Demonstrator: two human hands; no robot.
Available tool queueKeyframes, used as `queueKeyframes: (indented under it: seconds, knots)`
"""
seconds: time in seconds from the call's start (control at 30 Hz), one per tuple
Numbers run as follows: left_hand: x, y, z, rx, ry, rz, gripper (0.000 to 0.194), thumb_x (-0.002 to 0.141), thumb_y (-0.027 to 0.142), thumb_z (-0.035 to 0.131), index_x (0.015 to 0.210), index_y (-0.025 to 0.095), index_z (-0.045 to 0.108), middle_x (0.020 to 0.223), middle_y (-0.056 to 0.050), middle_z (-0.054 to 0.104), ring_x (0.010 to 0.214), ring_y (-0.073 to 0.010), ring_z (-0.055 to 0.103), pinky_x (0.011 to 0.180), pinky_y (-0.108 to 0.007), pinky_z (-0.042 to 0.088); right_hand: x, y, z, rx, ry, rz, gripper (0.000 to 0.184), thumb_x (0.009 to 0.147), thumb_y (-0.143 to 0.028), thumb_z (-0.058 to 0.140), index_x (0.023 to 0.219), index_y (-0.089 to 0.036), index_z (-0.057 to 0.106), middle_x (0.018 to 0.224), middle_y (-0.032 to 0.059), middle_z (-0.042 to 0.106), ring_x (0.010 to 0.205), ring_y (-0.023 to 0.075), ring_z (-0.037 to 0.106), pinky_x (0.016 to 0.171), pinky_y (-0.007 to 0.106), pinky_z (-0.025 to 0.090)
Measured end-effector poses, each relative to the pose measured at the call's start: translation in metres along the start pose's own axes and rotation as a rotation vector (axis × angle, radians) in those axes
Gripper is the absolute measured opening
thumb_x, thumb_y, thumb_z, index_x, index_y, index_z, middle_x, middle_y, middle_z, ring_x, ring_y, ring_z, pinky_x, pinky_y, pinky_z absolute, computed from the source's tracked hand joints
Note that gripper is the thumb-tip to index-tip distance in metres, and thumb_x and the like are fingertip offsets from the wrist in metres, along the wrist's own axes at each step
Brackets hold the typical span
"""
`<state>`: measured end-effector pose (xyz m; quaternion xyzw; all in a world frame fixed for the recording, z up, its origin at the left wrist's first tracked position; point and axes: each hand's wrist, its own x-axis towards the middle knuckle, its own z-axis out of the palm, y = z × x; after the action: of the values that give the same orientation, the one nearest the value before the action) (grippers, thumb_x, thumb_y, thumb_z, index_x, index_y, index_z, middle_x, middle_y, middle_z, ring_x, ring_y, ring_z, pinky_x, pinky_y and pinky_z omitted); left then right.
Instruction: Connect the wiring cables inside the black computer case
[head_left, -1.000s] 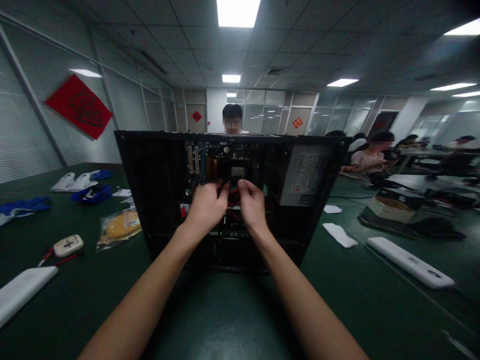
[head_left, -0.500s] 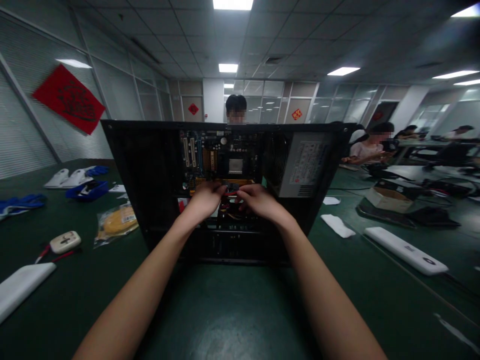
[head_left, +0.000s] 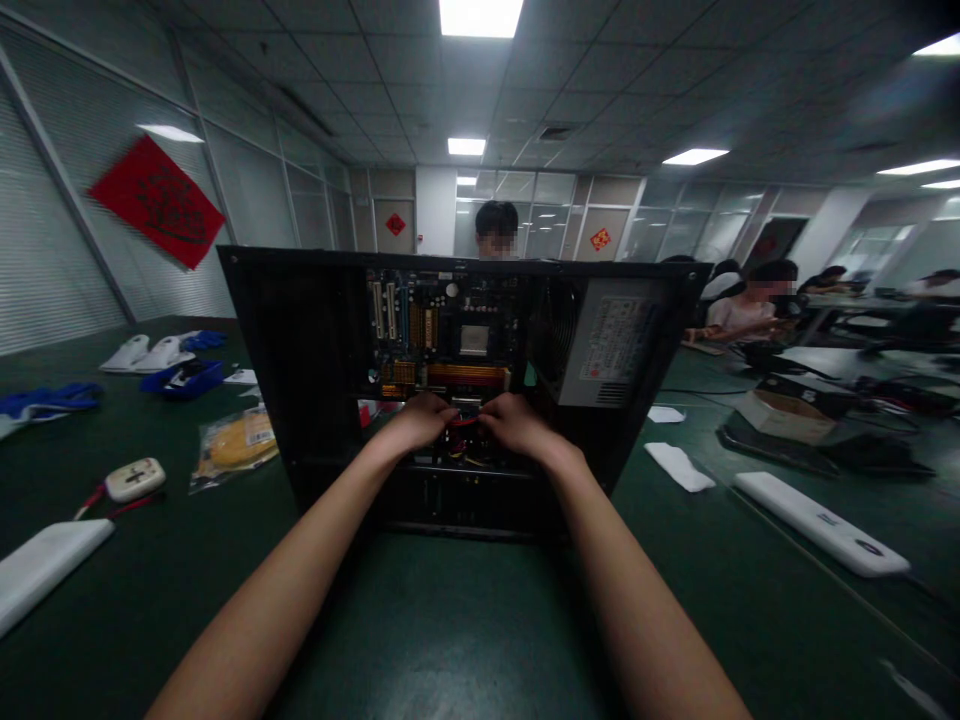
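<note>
An open black computer case [head_left: 300, 340] stands upright before me on the table. Inside it are a motherboard [head_left: 431, 300] with a square processor spot and, to the right, a grey power supply [head_left: 611, 330] with a label. Both hands reach into the lower middle of the case, just under the orange and red memory slots [head_left: 466, 378]. Between them runs a thin red cable [head_left: 466, 420]. My left hand [head_left: 422, 422] pinches its left side and my right hand [head_left: 517, 424] its right side. The fingertips are partly hidden. More thin wires [head_left: 459, 446] lie below the fingers.
On the green table [head_left: 450, 610], a bagged yellow cable [head_left: 234, 442], a blue tray [head_left: 184, 380] and blue-white gloves [head_left: 49, 402] lie left. A white power strip [head_left: 821, 523], paper [head_left: 679, 467] and an open cardboard box [head_left: 784, 415] are right. A person [head_left: 496, 228] is behind the case.
Both hands have moved lower within the case, away from the memory slots, uncovering them. The red cable stays between the fingers. The camera view has shifted slightly.
</note>
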<state>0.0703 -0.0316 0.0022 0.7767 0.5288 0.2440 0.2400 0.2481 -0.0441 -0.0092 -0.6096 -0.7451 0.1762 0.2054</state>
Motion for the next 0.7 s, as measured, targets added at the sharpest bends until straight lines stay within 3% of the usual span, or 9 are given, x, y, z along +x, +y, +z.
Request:
queueKeyframes:
  seconds: [0.27,0.53,0.7]
  knots:
    - [0.005,-0.006,0.008,0.026,0.004,-0.040,0.023,0.083,0.022,0.056,0.065,0.016,0.067,0.059,-0.003,0.062,0.060,-0.0164,0.055,0.060,-0.026,0.034,0.007,0.005,0.007,-0.038,0.037,0.027,0.023,0.095,-0.017,0.055,0.089,-0.014,0.077,0.088,0.0088,0.075,0.077,0.0155,0.066,0.061,0.023,0.037]
    - [0.019,-0.015,0.013,-0.037,-0.022,-0.064,0.030,0.087,0.023,0.050,0.061,0.016,0.064,0.053,0.002,0.050,0.056,-0.0133,0.045,0.056,-0.026,0.026,0.010,0.004,0.007,-0.154,0.071,0.031,0.024,0.097,-0.021,0.054,0.100,-0.013,0.077,0.100,0.0142,0.075,0.089,0.0200,0.067,0.067,0.025,0.039]
    - [0.016,-0.016,0.011,-0.157,-0.027,-0.085,0.029,0.084,0.030,0.056,0.058,0.016,0.060,0.050,0.005,0.041,0.053,-0.0114,0.034,0.055,-0.026,0.023,0.010,0.006,0.007,-0.156,0.078,0.028,0.027,0.097,-0.021,0.052,0.103,-0.013,0.076,0.100,0.0148,0.075,0.086,0.0200,0.068,0.066,0.026,0.040]
